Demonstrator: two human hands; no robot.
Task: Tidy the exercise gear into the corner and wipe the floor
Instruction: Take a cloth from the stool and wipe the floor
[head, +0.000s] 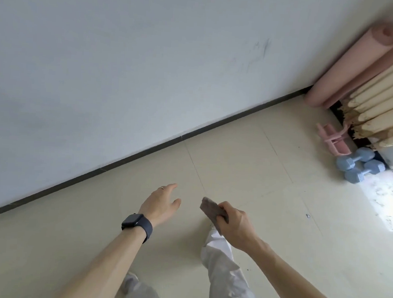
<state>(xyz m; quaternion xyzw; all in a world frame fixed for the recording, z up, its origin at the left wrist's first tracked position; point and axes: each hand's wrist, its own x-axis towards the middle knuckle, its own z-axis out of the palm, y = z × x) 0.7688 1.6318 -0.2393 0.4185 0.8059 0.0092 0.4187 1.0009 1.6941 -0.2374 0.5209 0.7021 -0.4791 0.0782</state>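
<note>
My right hand [234,225] grips folded cloth [213,213], soft and light; left hand [162,204] relaxed, holding nothing above floor [247,175].

A big pale wall [104,62] fills the top and left. It has a few faint dark marks [261,51]. A thin dark strip [144,155] runs along its foot, where it meets the floor [247,175]. The floor is cream tile with thin lines [196,169] and some small dark specks [307,216]. At the right edge hangs a cream curtain [389,110], and bright light [390,202] falls on the floor near it.
</note>
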